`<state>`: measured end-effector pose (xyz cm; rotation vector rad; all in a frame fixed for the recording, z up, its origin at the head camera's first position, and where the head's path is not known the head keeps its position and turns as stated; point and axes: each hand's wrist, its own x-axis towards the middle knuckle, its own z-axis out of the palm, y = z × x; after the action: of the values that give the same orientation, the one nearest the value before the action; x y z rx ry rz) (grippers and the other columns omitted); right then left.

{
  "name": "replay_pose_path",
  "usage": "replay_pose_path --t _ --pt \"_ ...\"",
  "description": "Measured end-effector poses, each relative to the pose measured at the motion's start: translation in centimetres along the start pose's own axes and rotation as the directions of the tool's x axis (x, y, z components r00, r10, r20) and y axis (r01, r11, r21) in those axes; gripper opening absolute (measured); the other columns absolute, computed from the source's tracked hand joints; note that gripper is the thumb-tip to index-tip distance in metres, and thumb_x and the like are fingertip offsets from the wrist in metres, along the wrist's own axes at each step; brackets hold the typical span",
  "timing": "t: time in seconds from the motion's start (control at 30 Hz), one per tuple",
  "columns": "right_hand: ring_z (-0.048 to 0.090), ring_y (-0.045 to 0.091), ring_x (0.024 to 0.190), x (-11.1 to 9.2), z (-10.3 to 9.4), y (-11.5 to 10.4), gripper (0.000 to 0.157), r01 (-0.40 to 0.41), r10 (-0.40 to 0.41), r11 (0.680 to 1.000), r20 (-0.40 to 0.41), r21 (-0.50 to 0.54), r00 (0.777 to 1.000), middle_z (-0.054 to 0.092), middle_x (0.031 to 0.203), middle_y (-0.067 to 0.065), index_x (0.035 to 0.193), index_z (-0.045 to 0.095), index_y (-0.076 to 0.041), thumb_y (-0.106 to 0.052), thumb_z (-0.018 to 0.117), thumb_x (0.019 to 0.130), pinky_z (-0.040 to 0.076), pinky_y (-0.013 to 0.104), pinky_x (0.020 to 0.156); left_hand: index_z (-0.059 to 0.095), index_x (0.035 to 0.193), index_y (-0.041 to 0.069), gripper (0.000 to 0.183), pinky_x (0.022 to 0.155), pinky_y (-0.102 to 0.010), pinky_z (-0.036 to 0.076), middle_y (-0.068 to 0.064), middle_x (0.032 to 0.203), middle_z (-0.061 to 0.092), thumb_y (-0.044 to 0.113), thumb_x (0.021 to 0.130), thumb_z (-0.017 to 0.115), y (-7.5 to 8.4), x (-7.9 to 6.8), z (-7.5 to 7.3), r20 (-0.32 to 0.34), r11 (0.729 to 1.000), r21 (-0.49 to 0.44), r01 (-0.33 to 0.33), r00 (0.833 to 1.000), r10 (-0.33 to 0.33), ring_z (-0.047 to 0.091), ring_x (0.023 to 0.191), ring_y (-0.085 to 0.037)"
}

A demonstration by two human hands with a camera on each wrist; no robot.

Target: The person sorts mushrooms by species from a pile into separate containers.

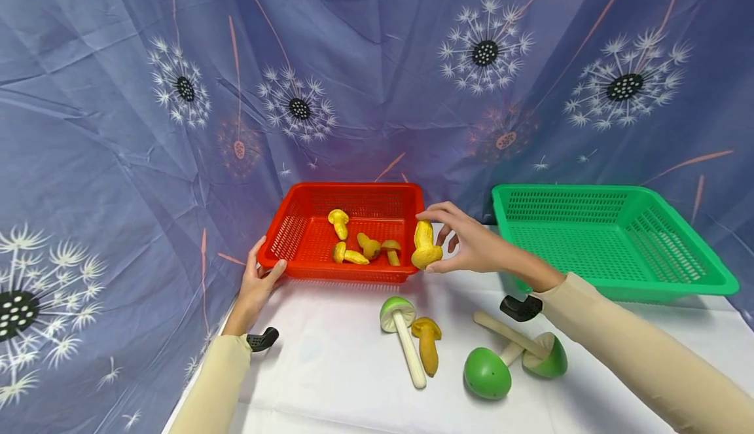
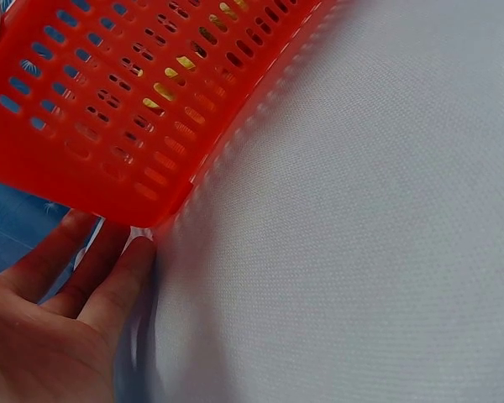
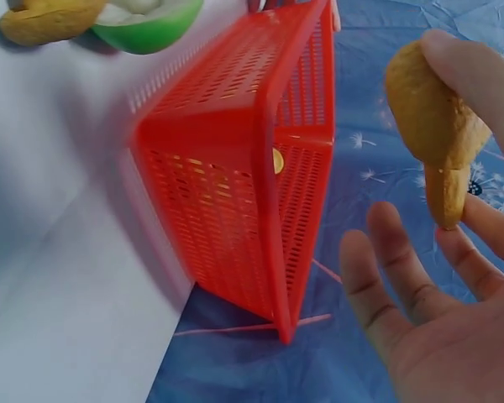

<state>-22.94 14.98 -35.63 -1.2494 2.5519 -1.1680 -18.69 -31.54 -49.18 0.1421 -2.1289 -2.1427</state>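
Observation:
My right hand (image 1: 471,241) pinches a yellow mushroom (image 1: 424,244) between thumb and index finger, its cap downward, at the red basket's right edge. In the right wrist view the mushroom (image 3: 428,109) is clear of the basket wall, and the other fingers are spread. My left hand (image 1: 256,288) holds the front left corner of the red basket (image 1: 347,270), thumb at the rim. The left wrist view shows its fingers (image 2: 118,281) against the basket's outside. Several yellow mushrooms, one of them a short one (image 1: 338,223) at the back, lie inside the basket.
A green basket (image 1: 589,290) stands at the right. On the white cloth (image 1: 330,355) in front lie a green-capped mushroom (image 1: 406,342), a yellow mushroom (image 1: 428,345) and two more green-capped mushrooms (image 1: 487,374) under my right forearm's side. A patterned blue cloth (image 1: 377,80) hangs behind.

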Motion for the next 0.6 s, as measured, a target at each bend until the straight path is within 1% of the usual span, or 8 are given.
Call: replay_pose_path --t 0.2,0.3,0.4,0.43,0.53,0.6 --pt "0.063 0.018 0.090 2.0 0.2 0.4 0.086 -0.018 0.018 1.000 -0.046 0.009 0.999 0.036 0.152 0.007 0.151 0.047 -0.019 -0.032 0.092 0.079 0.058 0.035 0.072 0.018 0.162 0.042 0.083 0.108 -0.045 0.047 -0.013 0.159 0.036 0.019 0.101 0.068 0.0 0.0 0.0 -0.002 1.000 0.016 0.014 1.000 -0.014 0.055 0.121 -0.013" --pt "0.061 0.020 0.090 3.0 0.6 0.8 0.085 -0.026 0.026 1.000 -0.065 0.016 0.998 0.036 0.152 0.006 0.150 0.048 -0.019 -0.033 0.092 0.079 0.057 0.034 0.070 0.018 0.163 0.041 0.084 0.108 -0.047 0.047 -0.014 0.159 0.036 0.019 0.100 0.069 0.0 0.0 0.0 0.000 1.000 0.009 0.016 1.000 -0.016 0.055 0.122 -0.015" --pt "0.061 0.027 0.089 3.9 1.0 1.3 0.085 -0.027 0.028 0.999 -0.076 0.018 0.997 0.037 0.151 0.006 0.150 0.048 -0.019 -0.033 0.092 0.079 0.055 0.034 0.069 0.018 0.163 0.039 0.084 0.108 -0.049 0.046 -0.013 0.159 0.036 0.017 0.100 0.069 0.0 0.0 0.1 0.003 1.000 -0.005 0.012 1.000 -0.012 0.055 0.124 -0.017" --pt "0.060 0.028 0.089 4.2 1.1 1.5 0.085 -0.028 0.029 1.000 -0.080 0.014 0.996 0.037 0.150 0.006 0.150 0.048 -0.019 -0.034 0.092 0.079 0.055 0.033 0.068 0.019 0.163 0.038 0.084 0.108 -0.050 0.046 -0.013 0.159 0.036 0.017 0.100 0.069 0.0 0.0 0.1 0.005 1.000 -0.009 0.009 1.000 -0.009 0.055 0.124 -0.019" --pt "0.060 0.027 0.091 5.2 1.6 1.9 0.084 -0.029 0.030 1.000 -0.085 0.011 0.996 0.037 0.149 0.005 0.150 0.048 -0.019 -0.036 0.091 0.080 0.055 0.035 0.073 0.019 0.163 0.038 0.083 0.108 -0.051 0.045 -0.014 0.159 0.036 0.016 0.100 0.069 0.0 0.1 0.1 0.007 1.000 -0.011 0.000 1.000 0.000 0.055 0.125 -0.020" --pt "0.060 0.022 0.093 6.0 1.9 2.1 0.083 -0.036 0.037 0.999 -0.089 0.014 0.995 0.037 0.149 0.005 0.149 0.048 -0.019 -0.037 0.090 0.080 0.055 0.036 0.078 0.019 0.163 0.038 0.083 0.108 -0.050 0.046 -0.014 0.159 0.035 0.016 0.100 0.069 0.0 0.1 0.1 0.006 1.000 -0.007 -0.004 1.000 0.005 0.055 0.124 -0.019"
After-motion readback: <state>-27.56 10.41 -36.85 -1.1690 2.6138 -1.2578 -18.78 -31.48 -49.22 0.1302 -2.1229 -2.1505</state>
